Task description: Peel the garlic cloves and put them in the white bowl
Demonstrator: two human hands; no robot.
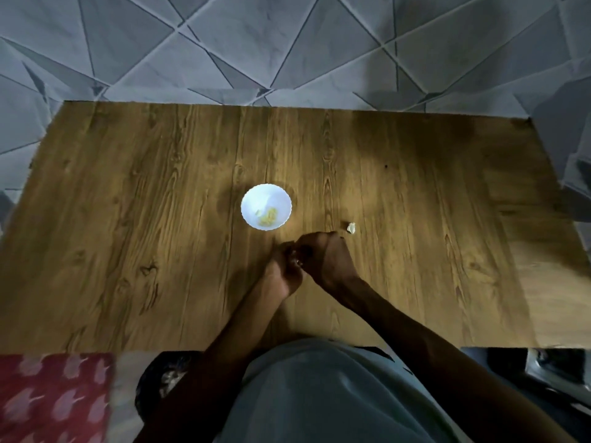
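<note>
Over the brown wood-grain table [160,187], the left hand [284,271] and right hand [331,260] meet, fingers curled inward, their hold too dark to tell, near the round white bowl [256,198] of yellowish peeled cloves [270,215]; one whitish garlic clove [351,227] lies beside the right hand.

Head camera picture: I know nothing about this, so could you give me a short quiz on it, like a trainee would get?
1. True or false: the white bowl holds pale yellowish pieces.
2. The loose garlic piece lies: A) in the bowl; B) on the table, right of the bowl; C) on the floor.
3. Fill in: the left hand and right hand are ___ (together/apart).
Key: 1 true; 2 B; 3 together.
</note>
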